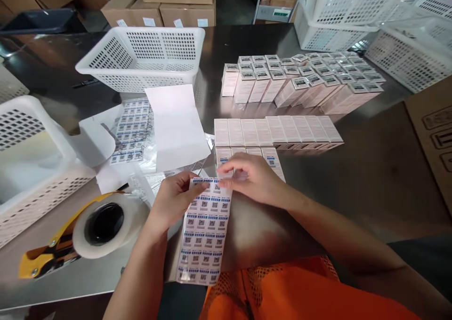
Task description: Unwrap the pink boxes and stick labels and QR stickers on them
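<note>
My left hand [176, 197] grips a long sheet of QR-code labels [203, 240] by its upper left edge, with the thumb pressed on the top row. The sheet slants down toward my body. At its upper right corner is my right hand [252, 176], thumb tip against the labels and bent forefinger a little apart from the thumb. No loose label shows between them. Just beyond lies a front row of small pale pink boxes [278, 167], partly covered by my right hand; at least two carry a QR label. Behind it, another row of pink boxes [293, 129] lies flat.
Upright boxes [261, 84] stand in rows farther back. White baskets [141, 75] sit at the back, left and right. A tape roll [106, 226] on a yellow dispenser lies left, near more label sheets [132, 132] and white paper [176, 127]. A carton [431, 127] borders the right.
</note>
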### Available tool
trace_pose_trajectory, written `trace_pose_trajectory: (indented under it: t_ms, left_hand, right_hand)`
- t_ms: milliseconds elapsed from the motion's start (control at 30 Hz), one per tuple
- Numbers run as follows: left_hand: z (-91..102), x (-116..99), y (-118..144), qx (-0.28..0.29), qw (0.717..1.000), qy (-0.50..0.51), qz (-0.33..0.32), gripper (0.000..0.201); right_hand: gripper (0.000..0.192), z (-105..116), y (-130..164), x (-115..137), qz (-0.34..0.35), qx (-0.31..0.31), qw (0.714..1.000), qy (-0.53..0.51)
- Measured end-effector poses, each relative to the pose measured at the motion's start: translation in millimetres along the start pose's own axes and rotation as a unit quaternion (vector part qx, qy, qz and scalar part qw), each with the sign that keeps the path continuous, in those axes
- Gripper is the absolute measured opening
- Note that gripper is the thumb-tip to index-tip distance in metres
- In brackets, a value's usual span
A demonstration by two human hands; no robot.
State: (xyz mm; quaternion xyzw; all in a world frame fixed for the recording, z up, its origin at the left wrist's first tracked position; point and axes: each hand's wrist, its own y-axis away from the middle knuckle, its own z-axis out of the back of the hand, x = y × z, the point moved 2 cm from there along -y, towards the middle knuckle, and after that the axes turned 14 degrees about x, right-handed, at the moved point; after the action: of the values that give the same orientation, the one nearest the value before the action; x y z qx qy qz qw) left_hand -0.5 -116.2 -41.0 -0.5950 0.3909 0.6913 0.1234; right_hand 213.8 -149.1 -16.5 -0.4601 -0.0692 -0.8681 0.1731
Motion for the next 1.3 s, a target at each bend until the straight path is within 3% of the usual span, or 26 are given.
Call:
trace_pose_trajectory:
  t_ms: [67, 133, 267, 333, 400, 533, 633, 833, 1300]
  left_hand:
    - [-1.4, -0.6, -0.5, 0.007, 1.000, 0.023, -0.014, 0.031]
    - [-2.6, -0.1, -1.8, 0.011, 0.999, 0.039, -0.017, 0.032]
    - [-2.3, 2.2, -5.6, -0.002, 0.998, 0.057, -0.009, 0.036]
    - [-0.8, 3.5, -7.2, -0.016, 0.998, 0.067, -0.009, 0.038]
    - [0.2, 5.0, -8.4, -0.024, 0.997, 0.070, -0.008, 0.038]
    - [-0.7, 7.6, -11.2, -0.007, 0.998, 0.065, -0.006, 0.037]
    - [-1.2, 8.4, -13.1, 0.002, 0.998, 0.068, 0.000, 0.039]
    - [2.6, 13.7, -14.9, -0.011, 0.999, 0.039, 0.008, 0.038]
    - [-3.8, 13.2, -15.9, -0.001, 0.998, 0.052, 0.023, 0.039]
  right_hand:
    - [0.006, -9.2, 7.6, 8.0, 0.017, 0.005, 0.998, 0.052]
    - [0.001, -17.4, 12.8, 11.3, 0.021, -0.027, 0.995, 0.097]
    - [0.012, -17.7, 15.5, 17.4, 0.083, -0.032, 0.993, 0.081]
    - [0.012, -1.6, 9.0, 18.8, 0.099, -0.009, 0.994, 0.037]
    - [0.007, 25.5, -7.4, 12.2, 0.066, -0.009, 0.998, -0.004]
    - [0.012, 79.0, -63.5, -29.7, -0.056, -0.008, 0.995, -0.077]
    - [0.032, 92.5, -99.2, -63.0, -0.125, 0.057, 0.984, -0.113]
    - [0.036, 83.9, -111.0, -78.2, -0.159, 0.113, 0.976, -0.102]
    - [0.039, 73.4, -106.8, -81.2, -0.119, 0.052, 0.991, 0.013]
